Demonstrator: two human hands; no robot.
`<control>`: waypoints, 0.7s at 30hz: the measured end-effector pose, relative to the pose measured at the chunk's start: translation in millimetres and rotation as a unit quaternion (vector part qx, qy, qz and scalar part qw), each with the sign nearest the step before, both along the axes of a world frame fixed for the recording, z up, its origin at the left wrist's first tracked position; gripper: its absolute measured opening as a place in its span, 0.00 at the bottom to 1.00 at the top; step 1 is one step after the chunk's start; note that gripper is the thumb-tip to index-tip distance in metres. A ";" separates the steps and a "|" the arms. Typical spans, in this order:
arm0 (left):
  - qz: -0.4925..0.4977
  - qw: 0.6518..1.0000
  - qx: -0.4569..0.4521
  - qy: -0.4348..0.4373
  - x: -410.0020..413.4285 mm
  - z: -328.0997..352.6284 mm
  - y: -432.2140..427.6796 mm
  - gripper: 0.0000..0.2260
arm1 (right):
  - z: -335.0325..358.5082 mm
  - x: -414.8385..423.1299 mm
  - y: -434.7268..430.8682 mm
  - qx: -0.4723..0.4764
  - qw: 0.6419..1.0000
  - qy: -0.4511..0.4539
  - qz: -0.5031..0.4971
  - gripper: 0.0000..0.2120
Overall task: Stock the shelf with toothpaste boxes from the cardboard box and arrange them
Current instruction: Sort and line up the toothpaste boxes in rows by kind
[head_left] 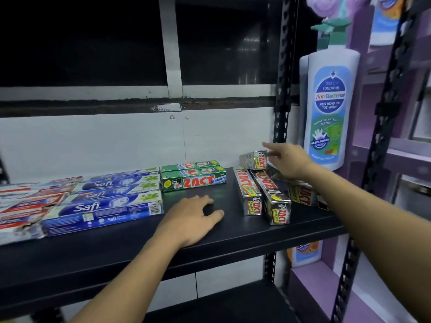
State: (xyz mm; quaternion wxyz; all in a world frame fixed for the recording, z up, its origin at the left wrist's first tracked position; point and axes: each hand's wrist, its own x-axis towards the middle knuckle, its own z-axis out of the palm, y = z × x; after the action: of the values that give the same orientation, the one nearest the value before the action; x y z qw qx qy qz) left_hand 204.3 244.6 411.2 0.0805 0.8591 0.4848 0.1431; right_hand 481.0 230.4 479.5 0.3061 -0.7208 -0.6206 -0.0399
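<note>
On the black shelf [233, 231] lie rows of toothpaste boxes: red-and-white ones [25, 206] at far left, blue Safi boxes [102, 209], green ZACT Whitening boxes [193, 180], and black ZACT Smokers boxes [270, 197] lying end-on at the right. My left hand [193, 220] rests flat on the bare shelf in front of the green boxes, holding nothing. Blurred, my right hand [288, 160] hovers with spread fingers over a raised ZACT Smokers box [253, 159] at the back right; whether it touches that box is unclear. The cardboard box is out of view.
A black perforated upright [282, 94] bounds the shelf on the right. Beyond it stands a large cardboard cut-out of a wash bottle [328, 106] on a purple display stand [401, 141]. A white wall panel [116, 141] backs the shelf. A lower shelf [221, 306] sits beneath.
</note>
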 end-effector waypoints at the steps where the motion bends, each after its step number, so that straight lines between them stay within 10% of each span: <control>1: 0.000 1.000 0.000 0.001 -0.1 -0.1 -0.1 0.27 | 2.5 7.9 -0.9 0.018 1.000 0.013 -0.013 0.22; 21: 0.005 1.000 -0.004 -0.016 -0.1 -2.4 3.4 0.28 | -12.0 89.6 -9.5 -0.133 0.986 -0.017 -0.100 0.17</control>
State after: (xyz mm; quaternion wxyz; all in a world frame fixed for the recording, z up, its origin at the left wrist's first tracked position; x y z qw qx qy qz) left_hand 204.1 248.0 408.8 0.0910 0.8540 0.4882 0.1548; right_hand 570.6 220.9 467.5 0.1918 -0.8125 -0.5505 0.0003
